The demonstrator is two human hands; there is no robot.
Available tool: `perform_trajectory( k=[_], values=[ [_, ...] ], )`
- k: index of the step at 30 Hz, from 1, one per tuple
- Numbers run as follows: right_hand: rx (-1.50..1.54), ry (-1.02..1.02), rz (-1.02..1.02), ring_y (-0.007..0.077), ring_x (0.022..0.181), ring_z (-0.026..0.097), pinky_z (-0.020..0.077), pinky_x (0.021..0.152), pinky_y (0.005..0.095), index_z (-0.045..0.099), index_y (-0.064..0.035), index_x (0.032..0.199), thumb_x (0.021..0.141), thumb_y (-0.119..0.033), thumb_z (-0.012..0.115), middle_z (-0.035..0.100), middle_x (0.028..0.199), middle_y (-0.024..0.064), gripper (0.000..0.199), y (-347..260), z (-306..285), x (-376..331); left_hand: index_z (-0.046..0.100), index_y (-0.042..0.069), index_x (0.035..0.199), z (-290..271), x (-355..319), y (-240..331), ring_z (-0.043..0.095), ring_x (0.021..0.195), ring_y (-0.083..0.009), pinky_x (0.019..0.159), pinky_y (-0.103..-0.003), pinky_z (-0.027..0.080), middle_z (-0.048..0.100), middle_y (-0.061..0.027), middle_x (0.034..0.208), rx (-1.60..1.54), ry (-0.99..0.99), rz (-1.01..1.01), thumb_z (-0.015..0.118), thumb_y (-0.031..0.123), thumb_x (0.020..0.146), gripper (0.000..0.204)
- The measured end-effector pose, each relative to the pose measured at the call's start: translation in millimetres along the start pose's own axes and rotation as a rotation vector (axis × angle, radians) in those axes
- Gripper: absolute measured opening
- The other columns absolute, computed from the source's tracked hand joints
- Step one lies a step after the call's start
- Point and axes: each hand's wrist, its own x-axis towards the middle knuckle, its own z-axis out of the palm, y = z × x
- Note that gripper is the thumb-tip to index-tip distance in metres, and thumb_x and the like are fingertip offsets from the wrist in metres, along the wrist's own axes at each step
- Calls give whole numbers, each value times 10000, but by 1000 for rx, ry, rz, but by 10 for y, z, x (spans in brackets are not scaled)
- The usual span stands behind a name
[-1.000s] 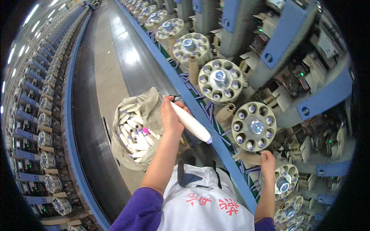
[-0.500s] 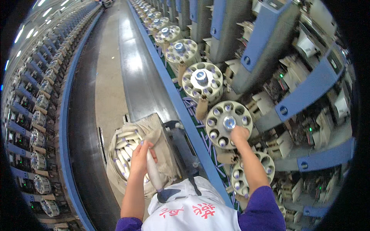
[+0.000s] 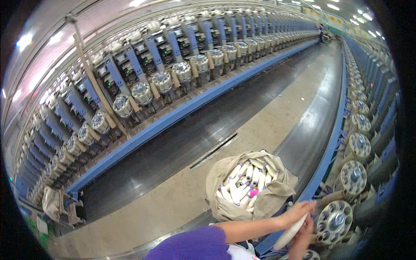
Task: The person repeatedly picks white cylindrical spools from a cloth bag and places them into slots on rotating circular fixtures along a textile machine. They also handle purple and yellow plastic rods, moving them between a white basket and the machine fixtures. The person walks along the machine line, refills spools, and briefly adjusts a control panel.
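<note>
My left hand is closed around the upper part of a white yarn bobbin, which slants down toward my body. My right hand, blurred by motion, is right beside the same bobbin; how its fingers are set does not show clearly. Both hands are just left of a round bobbin magazine with a ring of holes and a shiny central knob. To the left of my hands stands a beige cloth sack, its top folded open. Inside lie several white bobbins with purple ends, and one bright pink piece.
A blue rail runs along the right-hand machine row, with more round magazines beyond. Across the aisle floor, another machine row stands behind its own blue rail. A beige bag hangs at the far left. Someone stands far down the aisle.
The view has swung left, bringing the opposite machine row into sight. My right hand has left the magazine and come to the bobbin in my left hand, which has moved away from the sack.
</note>
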Motion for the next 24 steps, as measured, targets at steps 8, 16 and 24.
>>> perform_trajectory(
  k=[8,16,24],
  values=[
    [333,-74,519,71,434,272,234,392,248,534,-92,866,975,-194,496,313,572,-49,154,-333,1608,-696,515,78,958,-1499,-51,1046,515,606,-165,583,-299,491,509,-26,703,-460,224,220,511,367,971,290],
    [247,553,-255,189,917,529,389,865,344,561,-47,889,939,-177,543,576,932,79,140,-391,1132,-853,548,71,1087,-1207,391,302,572,907,-191,797,-327,464,612,-75,953,-135,142,-327,651,110,886,230],
    [912,627,-481,178,685,500,463,837,386,520,-108,868,974,-207,512,497,693,-1,146,-178,-829,-2490,501,56,1070,535,143,-1065,548,1065,-228,937,-422,466,578,-117,1147,-257,-448,-454,572,159,950,174]
  ],
)
